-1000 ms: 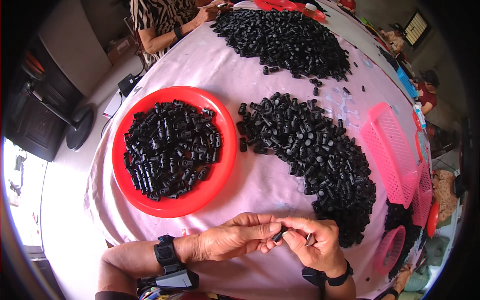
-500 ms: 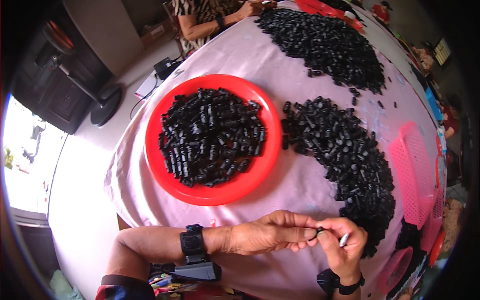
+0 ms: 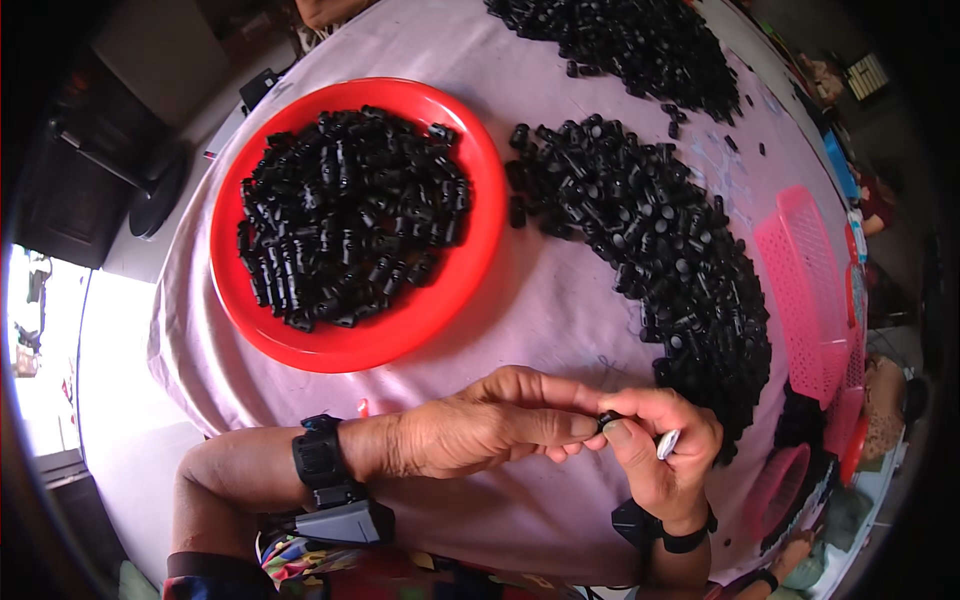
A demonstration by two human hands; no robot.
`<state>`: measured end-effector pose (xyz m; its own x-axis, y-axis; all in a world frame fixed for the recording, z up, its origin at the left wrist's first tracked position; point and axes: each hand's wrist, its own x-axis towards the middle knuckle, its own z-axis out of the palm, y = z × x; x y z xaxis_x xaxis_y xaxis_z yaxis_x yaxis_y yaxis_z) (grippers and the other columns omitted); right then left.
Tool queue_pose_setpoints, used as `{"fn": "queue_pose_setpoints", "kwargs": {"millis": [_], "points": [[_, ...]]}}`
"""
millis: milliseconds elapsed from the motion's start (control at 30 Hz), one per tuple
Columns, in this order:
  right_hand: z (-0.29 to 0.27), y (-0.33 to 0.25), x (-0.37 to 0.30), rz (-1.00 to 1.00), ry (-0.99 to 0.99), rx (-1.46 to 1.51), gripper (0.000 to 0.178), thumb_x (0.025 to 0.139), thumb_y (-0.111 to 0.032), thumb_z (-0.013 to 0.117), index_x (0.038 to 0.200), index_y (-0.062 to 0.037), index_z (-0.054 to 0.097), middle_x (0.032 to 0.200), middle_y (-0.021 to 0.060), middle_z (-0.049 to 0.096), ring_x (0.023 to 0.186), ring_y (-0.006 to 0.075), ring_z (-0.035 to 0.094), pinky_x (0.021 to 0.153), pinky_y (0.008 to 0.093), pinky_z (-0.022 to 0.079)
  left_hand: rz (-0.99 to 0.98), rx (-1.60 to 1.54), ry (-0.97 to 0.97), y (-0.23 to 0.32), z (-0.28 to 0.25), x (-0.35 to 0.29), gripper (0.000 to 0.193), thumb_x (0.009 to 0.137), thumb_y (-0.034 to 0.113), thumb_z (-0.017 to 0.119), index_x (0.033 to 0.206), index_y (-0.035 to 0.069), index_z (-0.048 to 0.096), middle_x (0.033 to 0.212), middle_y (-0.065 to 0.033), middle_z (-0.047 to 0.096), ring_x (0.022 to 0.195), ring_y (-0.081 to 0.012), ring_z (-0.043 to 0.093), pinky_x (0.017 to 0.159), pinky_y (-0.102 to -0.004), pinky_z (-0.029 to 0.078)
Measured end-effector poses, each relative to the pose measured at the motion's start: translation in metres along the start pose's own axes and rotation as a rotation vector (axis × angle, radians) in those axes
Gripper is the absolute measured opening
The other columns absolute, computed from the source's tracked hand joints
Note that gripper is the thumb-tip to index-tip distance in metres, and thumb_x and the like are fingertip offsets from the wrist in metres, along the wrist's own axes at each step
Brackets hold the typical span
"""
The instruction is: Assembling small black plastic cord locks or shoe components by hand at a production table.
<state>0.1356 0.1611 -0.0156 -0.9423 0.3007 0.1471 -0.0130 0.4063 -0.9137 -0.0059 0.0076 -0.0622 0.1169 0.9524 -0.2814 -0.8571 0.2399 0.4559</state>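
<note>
A small black plastic piece [image 3: 607, 419] is pinched between the fingertips of both hands over the near part of the cloth. My left hand [image 3: 492, 425] reaches in from the left with thumb and forefinger closed on one side of it. From the right, my right hand [image 3: 665, 450] grips its other side. A pale, narrow tool [image 3: 667, 443], its kind unclear, pokes out between the fingers of that hand. Just beyond lies a curved pile of short black plastic cylinders [image 3: 690, 260]. Similar black cylinders [image 3: 345, 215] fill a round red tray [image 3: 475, 275] to the left.
A second heap of black pieces [image 3: 640, 50] spreads at the far side of the pink tablecloth [image 3: 560, 320]. Pink perforated baskets [image 3: 805, 290] stand along the right. A person's arm [image 3: 765, 585] shows at lower right. A stand fan [image 3: 155, 195] is on the floor at left.
The whole view has shifted, so the tray and piles sit higher and further left. My hands keep the same pinch on the black piece.
</note>
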Motion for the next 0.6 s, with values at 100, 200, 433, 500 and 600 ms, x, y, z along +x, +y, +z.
{"fn": "queue_pose_setpoints", "kwargs": {"millis": [100,200,433,500,600], "points": [[0.0017,-0.0014,0.0042,0.002,-0.006,0.059,0.017,0.086,0.003,0.063,0.103,0.0049,0.061,0.083,0.0128,0.07,0.07,0.0146,0.07,0.062,0.0233,0.055,0.07,-0.086,-0.038,-0.0009,-0.0006,-0.0013,0.032,0.092,0.004,0.059,0.124,0.0,0.057,0.107,-0.0081,0.066,0.102,-0.0136,0.061,0.083,-0.0253,0.048],[-0.0003,-0.0027,0.0033,0.007,0.004,0.088,0.017,0.086,0.003,0.063,0.103,0.005,0.061,0.084,0.0139,0.07,0.07,0.0155,0.07,0.062,0.0238,0.055,0.062,-0.083,-0.04,0.0022,0.0045,-0.0025,0.035,0.093,0.005,0.059,0.127,0.001,0.056,0.105,-0.0052,0.064,0.089,-0.0098,0.057,0.08,-0.0222,0.045],[-0.0001,-0.0008,0.0013,-0.002,-0.005,0.091,0.019,0.087,0.003,0.063,0.105,0.0048,0.061,0.089,0.0152,0.07,0.072,0.0146,0.07,0.064,0.0234,0.056,0.053,-0.085,-0.003,0.0014,0.0044,-0.0038,0.033,0.092,0.003,0.059,0.125,0.002,0.058,0.103,-0.0057,0.064,0.09,-0.0105,0.058,0.082,-0.0234,0.045],[0.0017,0.0009,-0.0001,0.005,-0.009,0.09,0.019,0.087,0.004,0.063,0.105,0.0049,0.061,0.09,0.0156,0.07,0.072,0.0145,0.07,0.064,0.0231,0.056,0.033,-0.108,-0.002,0.0005,0.0028,-0.0043,0.033,0.092,0.003,0.059,0.125,0.002,0.058,0.103,-0.0059,0.064,0.091,-0.0108,0.058,0.083,-0.0236,0.046],[0.0031,-0.0011,-0.0003,0.005,0.035,0.098,0.025,0.084,-0.003,0.07,0.106,0.0037,0.062,0.083,0.0115,0.07,0.067,0.0123,0.068,0.058,0.0225,0.054,0.05,-0.187,-0.08,0.0031,0.0017,-0.0032,0.033,0.091,0.004,0.06,0.125,0.003,0.058,0.107,-0.0057,0.065,0.096,-0.012,0.06,0.088,-0.0248,0.047]]}}
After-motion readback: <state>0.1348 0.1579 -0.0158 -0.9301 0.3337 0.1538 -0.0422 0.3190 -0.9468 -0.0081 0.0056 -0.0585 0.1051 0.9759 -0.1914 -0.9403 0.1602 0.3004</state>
